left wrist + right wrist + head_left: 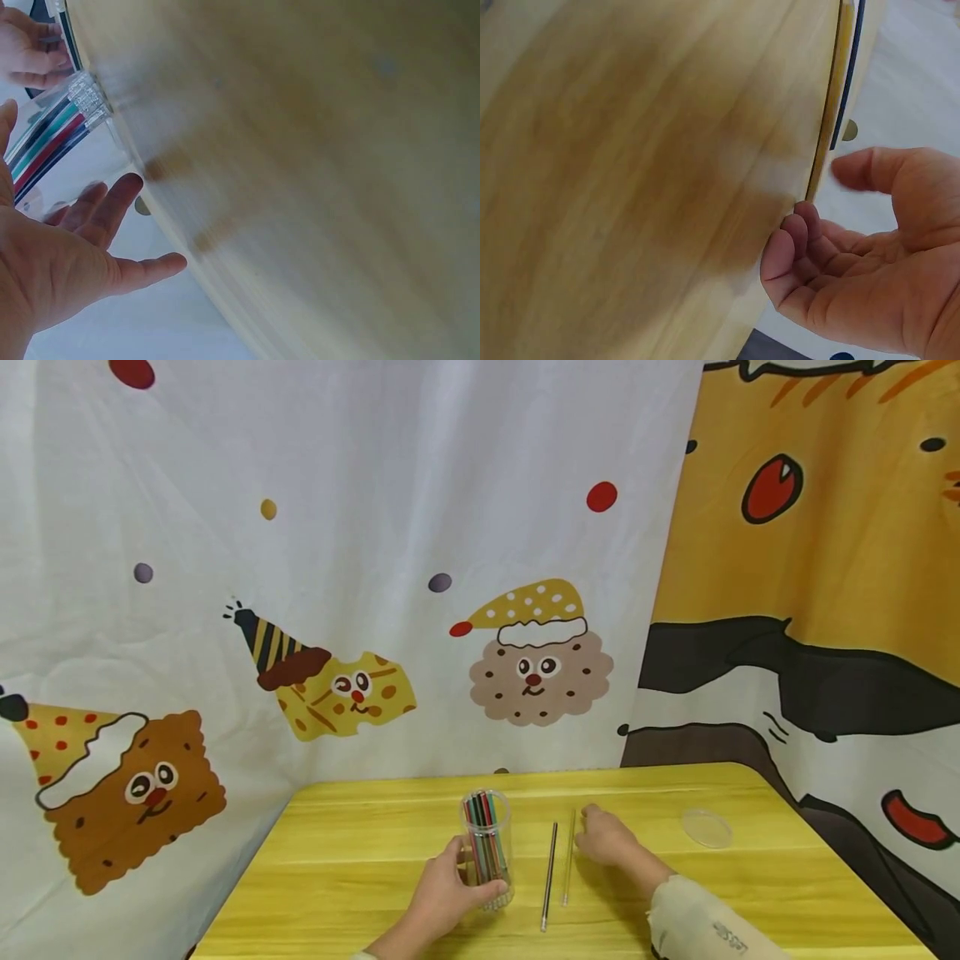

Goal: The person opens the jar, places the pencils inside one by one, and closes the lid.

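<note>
My left hand (448,889) holds a clear plastic cylinder (501,900), thumb across its front low down and fingers behind it. Several pencils (483,831), red, green and black among them, stand inside. To its right a black pencil (550,877) lies on the table, with a yellow pencil (567,860) alongside. My right hand (604,837) is at the far end of the yellow pencil. In the right wrist view its fingertips (795,225) are beside the pencil's end, and the thumb stands apart from the fingers with nothing gripped between.
A clear round lid (707,828) lies on the yellow wood-grain table (337,852), right of my right hand. Behind the table's far edge hangs a cloth (375,485) printed with cartoon figures.
</note>
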Demonstrator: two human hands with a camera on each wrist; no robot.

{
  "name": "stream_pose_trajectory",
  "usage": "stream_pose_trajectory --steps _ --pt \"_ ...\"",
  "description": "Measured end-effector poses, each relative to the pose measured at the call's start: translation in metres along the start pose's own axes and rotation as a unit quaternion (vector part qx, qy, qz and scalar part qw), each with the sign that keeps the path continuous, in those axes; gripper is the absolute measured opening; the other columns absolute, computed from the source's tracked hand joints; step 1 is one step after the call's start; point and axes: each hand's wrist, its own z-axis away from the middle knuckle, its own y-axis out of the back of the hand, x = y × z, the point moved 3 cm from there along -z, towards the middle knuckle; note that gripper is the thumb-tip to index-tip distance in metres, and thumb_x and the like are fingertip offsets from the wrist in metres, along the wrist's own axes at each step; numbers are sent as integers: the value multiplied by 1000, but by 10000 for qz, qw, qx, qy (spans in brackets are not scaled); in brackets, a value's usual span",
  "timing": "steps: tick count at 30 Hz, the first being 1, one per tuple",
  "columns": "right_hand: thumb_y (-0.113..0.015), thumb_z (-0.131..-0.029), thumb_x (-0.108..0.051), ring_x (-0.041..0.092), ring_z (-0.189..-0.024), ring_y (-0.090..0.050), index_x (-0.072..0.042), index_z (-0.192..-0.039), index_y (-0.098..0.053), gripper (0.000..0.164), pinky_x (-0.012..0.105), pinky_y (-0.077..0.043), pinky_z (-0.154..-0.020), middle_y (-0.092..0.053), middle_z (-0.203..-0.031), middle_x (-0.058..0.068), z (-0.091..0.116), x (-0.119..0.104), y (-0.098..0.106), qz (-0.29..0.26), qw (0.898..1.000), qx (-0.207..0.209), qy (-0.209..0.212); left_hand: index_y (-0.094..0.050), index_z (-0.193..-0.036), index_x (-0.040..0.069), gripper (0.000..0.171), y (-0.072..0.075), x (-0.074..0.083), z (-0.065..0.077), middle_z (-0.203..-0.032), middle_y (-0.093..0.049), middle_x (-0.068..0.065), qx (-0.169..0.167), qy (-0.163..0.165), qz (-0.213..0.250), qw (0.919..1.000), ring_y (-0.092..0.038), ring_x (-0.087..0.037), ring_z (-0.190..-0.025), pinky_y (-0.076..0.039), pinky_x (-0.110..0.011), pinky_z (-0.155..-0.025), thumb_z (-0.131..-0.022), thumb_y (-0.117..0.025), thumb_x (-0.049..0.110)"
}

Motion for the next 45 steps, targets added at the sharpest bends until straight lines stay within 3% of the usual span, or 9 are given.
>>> stream_pose_trajectory --steps 5,10,15,18,23,30,33,36,45 --pt "-81 -95 -30 30 -89 -71 14 -145 -48 75 47 -62 -75 -73 -116 28 0 2 -1 228 9992 274 -155 -46 -152 -3 93 1 0 0 -135 -70 -26 0 -3 -18 10000 -77 -34 -104 -66 -54 -87 -85 -93 41" --pt "-70 -98 -7 21 -64 -56 7 -145 -53 52 33 -47 -53 -74 -95 16 -1 6 6 466 9972 447 -369 -48 -151 -3 91 1 0 0 -134 -71 -26 6 -45 -25 10000 -77 -34 -104 -66 -54 -87 -84 -93 41" --pt "-62 -99 1 17 -61 -52 4 -157 -42 62 29 -41 -52 -73 -91 15 -11 19 23 -757 9952 613 -87 -48 -150 -4 92 2 1 1 -133 -71 -26 -4 -61 18 10000 -77 -34 -104 -66 -53 -86 -85 -93 40" --pt "-64 -99 1 19 -70 -62 1 -165 -30 74 28 -45 -57 -74 -104 21 -15 19 41 -1766 9810 755 276 -48 -150 -4 91 1 1 1 -133 -71 -25 -20 -56 19 10000 -77 -35 -104 -66 -53 -86 -85 -93 40" --pt "-67 -101 -4 24 -88 -75 -12 -171 -23 82 29 -59 -70 -73 -110 21 -12 -12 79 -2407 9592 1154 932 -49 -150 -3 90 1 -1 0 -133 -71 -25 -44 -39 -5 10000 -77 -34 -105 -66 -54 -87 -85 -92 42" --pt "-71 -103 -7 32 -91 -80 -31 -168 -27 83 35 -68 -83 -70 -107 22 9 -88 118 -3560 9007 1462 2017 -48 -150 -3 91 0 -3 -1 -133 -71 -24 -53 -36 -35 10000 -77 -33 -104 -66 -53 -87 -85 -92 43" --pt "-71 -102 -4 35 -91 -80 -29 -167 -30 81 34 -68 -83 -72 -106 24 19 -116 121 -3746 8829 1405 2456 -48 -151 -4 92 1 -2 0 -133 -71 -24 -27 -32 -79 10000 -77 -32 -104 -66 -52 -86 -85 -92 43" --pt "-72 -101 -3 31 -90 -80 -30 -166 -33 80 34 -68 -83 -73 -104 21 26 -133 120 -3673 8767 1464 2740 -48 -151 -4 92 1 -2 0 -132 -72 -24 -24 -16 -65 10000 -77 -32 -103 -67 -51 -85 -86 -91 43" --pt "-76 -98 -1 24 -89 -80 -31 -162 -43 78 23 -64 -76 -73 -102 12 40 -149 115 -3092 8560 2182 3522 -50 -148 -3 87 0 0 1 -131 -72 -24 -25 -56 -3 10000 -78 -32 -103 -67 -50 -83 -86 -92 42"
